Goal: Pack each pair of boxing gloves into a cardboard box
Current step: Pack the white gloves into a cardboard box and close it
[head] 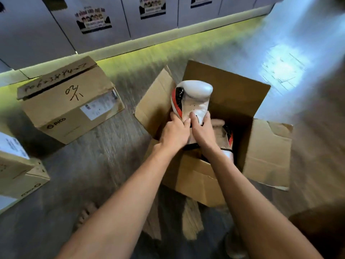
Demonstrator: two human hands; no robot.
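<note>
An open cardboard box point(261, 146) stands on the floor in front of me with its flaps spread. A white boxing glove point(194, 96) with red and black trim stands upright at the box's left side. My left hand point(174, 133) and my right hand point(202, 130) both grip its lower part side by side. A second glove point(226, 139) of the same colours lies inside the box to the right, partly hidden behind my right forearm.
A closed cardboard box point(69, 101) with handwriting on top sits to the left. Another box point(16, 172) is at the left edge. White cabinets point(104, 21) with posters line the far wall. Bare feet point(85, 214) show below my arms.
</note>
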